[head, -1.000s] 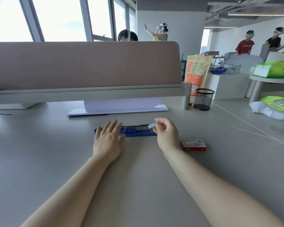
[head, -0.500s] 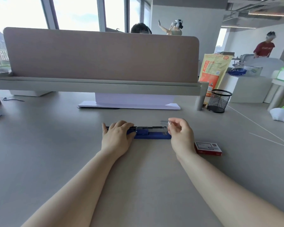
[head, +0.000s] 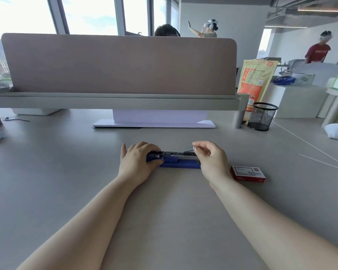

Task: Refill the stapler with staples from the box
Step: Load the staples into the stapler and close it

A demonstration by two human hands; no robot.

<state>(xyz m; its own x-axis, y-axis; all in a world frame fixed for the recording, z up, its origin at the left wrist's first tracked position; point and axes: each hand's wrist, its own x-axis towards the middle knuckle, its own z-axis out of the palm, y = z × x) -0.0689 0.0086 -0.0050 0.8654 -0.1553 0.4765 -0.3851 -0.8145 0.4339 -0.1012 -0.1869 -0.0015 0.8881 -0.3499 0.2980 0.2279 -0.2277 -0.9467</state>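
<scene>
My left hand point(head: 139, 162) pins the rear of the opened blue stapler point(head: 179, 162) to the grey desk point(head: 66, 182), fingers curled over its dark top arm and gripping it. My right hand point(head: 211, 158) hovers over the stapler's front end, thumb and forefinger pinched shut on a short silvery strip of staples point(head: 188, 149), the other fingers loosely bent. The strip sits just above the stapler's open channel, level with it; whether it touches the rails I cannot tell. The red staple box point(head: 248, 174) lies flat on the desk just right of the stapler, apart from it, beside my right wrist.

The risk, as I judge it: the strip could go in tilted and jam or snap into pieces, since the pinch holds only one end. The stapler could also skid along the smooth desk if my left hand eases off while I push. Both forearms reach straight forward, wrists low, palms facing down and inward.
</scene>
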